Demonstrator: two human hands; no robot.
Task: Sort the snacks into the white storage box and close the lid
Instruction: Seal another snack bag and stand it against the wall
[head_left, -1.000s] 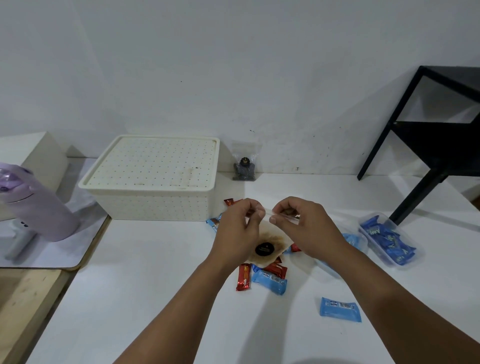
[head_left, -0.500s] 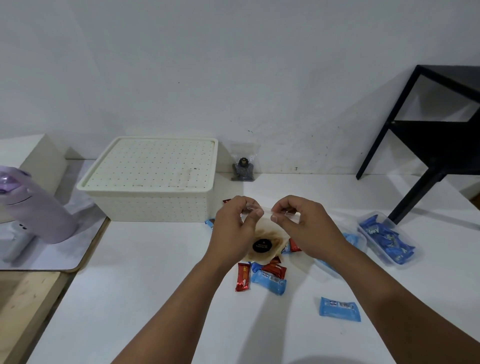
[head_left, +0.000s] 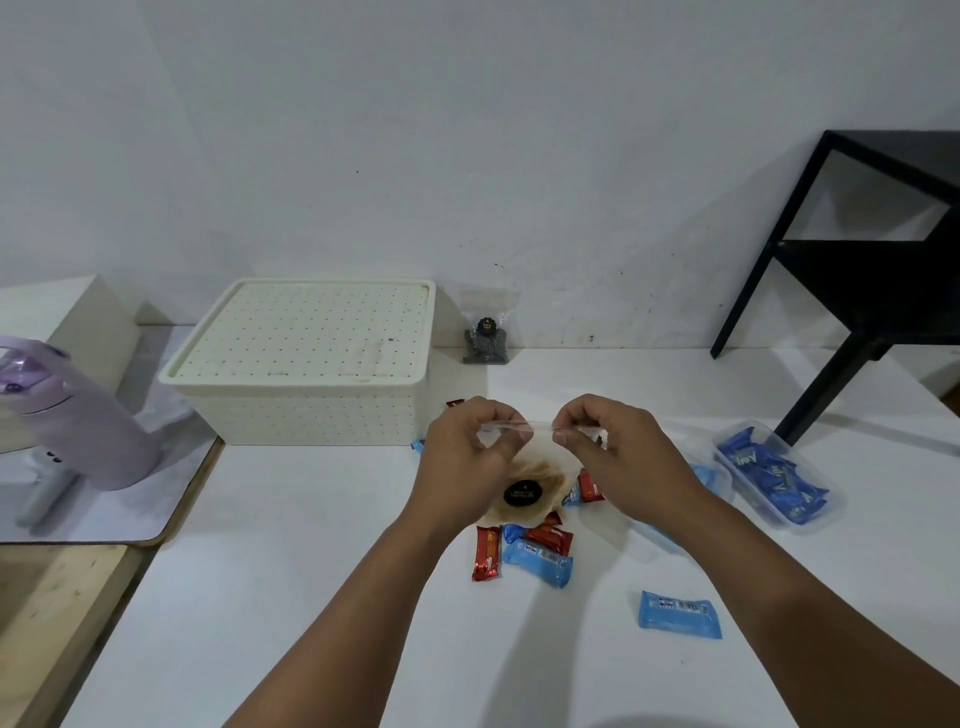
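Observation:
Both hands hold a clear bag of brown cookies (head_left: 535, 480) with a round black label, above the white table. My left hand (head_left: 465, 457) pinches the bag's top edge on the left, and my right hand (head_left: 618, 457) pinches it on the right. The white perforated storage box (head_left: 311, 364) stands behind them to the left with its lid on. Red and blue snack bars (head_left: 530, 551) lie on the table under the bag. One blue bar (head_left: 679, 614) lies alone to the right. Another clear cookie bag (head_left: 487, 335) leans against the wall.
A clear tub of blue packets (head_left: 774, 475) sits at the right, with a clear lid (head_left: 691, 483) beside it. A black metal stand (head_left: 857, 249) rises at the far right. A lilac bottle (head_left: 78, 415) lies on a grey mat at the left.
Both hands have kept their pinch on the bag's top edge and lifted it slightly; the hands sit a little further apart now.

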